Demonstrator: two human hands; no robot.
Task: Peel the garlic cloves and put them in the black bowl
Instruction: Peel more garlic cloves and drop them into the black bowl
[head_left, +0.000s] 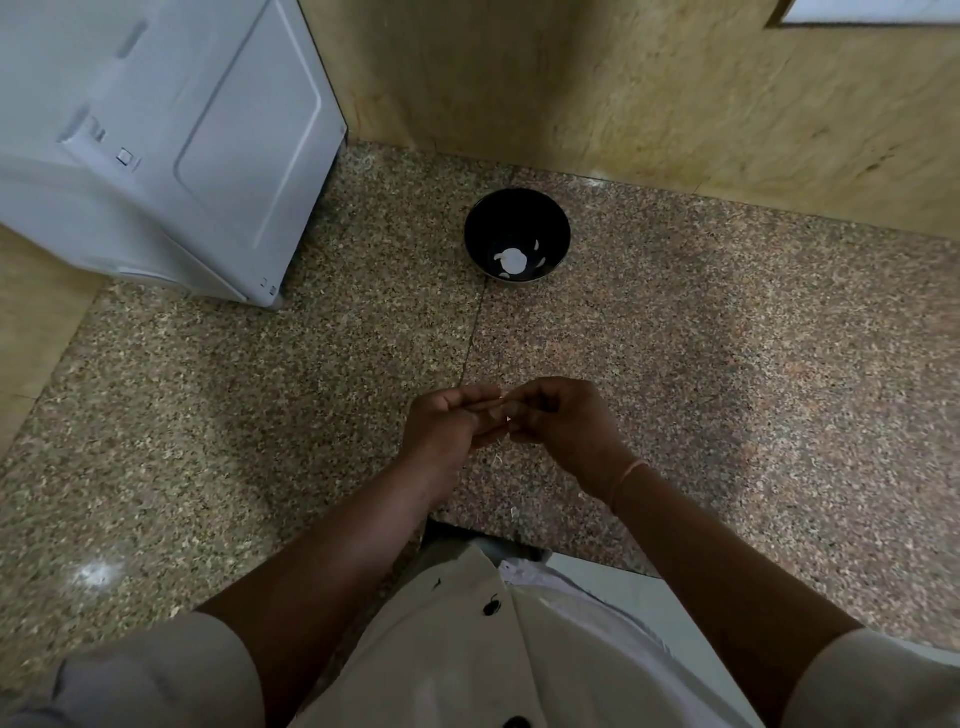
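garlic clove sits pinched where the two hands meet. it is almost wholly hidden by them; only a pale sliver shows at the fingertips, so how much skin is left on it cannot be told. the left hand has its fingers and thumb curled round the clove, most likely to steady it. the right hand comes in from the other side with its fingertips nipping at the same spot, a hold that suits picking the papery skin away. the hands are together, touching, just above the counter, probably so the skin drops there and not among the clean cloves. a few pale peel scraps lie right under the hands and a little nearer the body. the black bowl stands well beyond the hands, straight ahead, apart from the mess. in its bottom lie several peeled cloves, white and smooth against the dark inside. the task looks part done, with this clove in the peeling step.
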